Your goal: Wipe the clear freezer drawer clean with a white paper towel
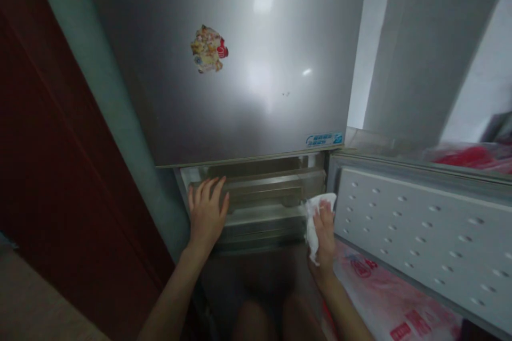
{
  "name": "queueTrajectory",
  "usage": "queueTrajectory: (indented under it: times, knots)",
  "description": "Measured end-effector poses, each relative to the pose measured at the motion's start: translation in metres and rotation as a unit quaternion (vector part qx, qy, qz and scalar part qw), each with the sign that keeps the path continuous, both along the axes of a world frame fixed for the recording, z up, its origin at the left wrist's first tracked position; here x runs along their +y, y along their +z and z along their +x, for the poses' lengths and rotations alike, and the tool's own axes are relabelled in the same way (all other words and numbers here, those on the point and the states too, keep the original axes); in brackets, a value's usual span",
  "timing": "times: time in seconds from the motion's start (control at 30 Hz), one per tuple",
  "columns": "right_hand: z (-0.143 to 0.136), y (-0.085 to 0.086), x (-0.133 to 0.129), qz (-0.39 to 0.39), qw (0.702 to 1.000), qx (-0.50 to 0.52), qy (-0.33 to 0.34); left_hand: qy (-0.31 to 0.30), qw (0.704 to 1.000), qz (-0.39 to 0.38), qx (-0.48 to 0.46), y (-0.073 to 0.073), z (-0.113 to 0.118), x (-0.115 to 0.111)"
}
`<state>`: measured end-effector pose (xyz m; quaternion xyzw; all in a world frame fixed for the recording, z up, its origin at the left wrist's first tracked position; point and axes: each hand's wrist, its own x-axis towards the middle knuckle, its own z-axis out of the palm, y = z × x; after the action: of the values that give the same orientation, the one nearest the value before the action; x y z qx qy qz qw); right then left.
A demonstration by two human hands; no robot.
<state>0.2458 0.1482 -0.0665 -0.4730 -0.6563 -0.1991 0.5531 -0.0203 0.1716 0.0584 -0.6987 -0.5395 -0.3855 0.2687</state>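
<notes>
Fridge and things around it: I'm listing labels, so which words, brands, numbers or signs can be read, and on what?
No text is legible.
Blue label on the upper door: too small and blurred.
Patterned sticker on the same door: no words discernible.
Red print on the pink-and-white plastic: too blurred.

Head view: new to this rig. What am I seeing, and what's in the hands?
No robot here: one camera worn on a person's head looks forward and down at two bare hands. Ahead is what looks like a fridge, its upper door closed and bearing a ragged sticker; the lower door stands open, showing drawers. The left hand is spread at the drawer fronts, empty. The right hand holds a white cloth, possibly tissue. Printed plastic lies below the open door.
</notes>
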Motion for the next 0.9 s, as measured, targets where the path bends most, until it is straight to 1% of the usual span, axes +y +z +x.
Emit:
queueTrajectory:
  times: [0.07, 0.1, 0.13, 0.2, 0.33, 0.37, 0.4, 0.47, 0.57, 0.63, 0.7, 0.83, 0.9]
  knots:
    - [0.005, 0.016, 0.015, 0.013, 0.999, 0.031, -0.012, -0.004, 1.0, 0.001, 0.002, 0.0, -0.001, 0.001]
    - [0.005, 0.021, 0.023, 0.016, 0.999, 0.041, -0.01, -0.006, 1.0, 0.001, 0.004, 0.0, -0.002, 0.001]
    - [0.003, 0.022, 0.032, 0.015, 0.999, 0.043, -0.01, -0.007, 1.0, 0.001, 0.007, 0.0, -0.003, 0.001]
    - [-0.002, 0.014, 0.045, 0.014, 0.999, 0.034, -0.02, -0.008, 1.0, 0.0, 0.013, 0.0, -0.003, 0.0]
    - [-0.011, -0.018, 0.058, 0.019, 0.998, 0.012, -0.062, -0.01, 1.0, 0.001, 0.018, 0.0, -0.004, 0.001]
    - [-0.011, -0.022, 0.06, 0.021, 0.997, 0.01, -0.067, -0.01, 1.0, 0.002, 0.02, 0.0, -0.004, 0.001]
    - [-0.011, -0.022, 0.061, 0.023, 0.997, 0.011, -0.071, -0.01, 1.0, 0.004, 0.022, -0.001, -0.005, 0.002]
    - [-0.009, -0.012, 0.061, 0.031, 0.997, 0.017, -0.075, -0.008, 1.0, 0.009, 0.028, -0.001, -0.005, 0.003]
    - [-0.004, 0.012, 0.062, 0.036, 0.996, 0.028, -0.078, -0.009, 0.999, 0.012, 0.028, -0.002, -0.005, 0.004]
    - [-0.002, 0.02, 0.062, 0.033, 0.996, 0.032, -0.075, -0.01, 1.0, 0.01, 0.025, -0.002, -0.005, 0.004]
    - [-0.002, 0.016, 0.061, 0.028, 0.997, 0.034, -0.068, -0.008, 1.0, 0.008, 0.024, -0.002, -0.004, 0.003]
    - [-0.004, -0.008, 0.059, 0.031, 0.997, 0.034, -0.059, -0.006, 1.0, 0.008, 0.024, -0.002, -0.003, 0.003]
    - [-0.003, -0.01, 0.058, 0.035, 0.997, 0.036, -0.056, -0.007, 1.0, 0.006, 0.024, -0.002, -0.003, 0.003]
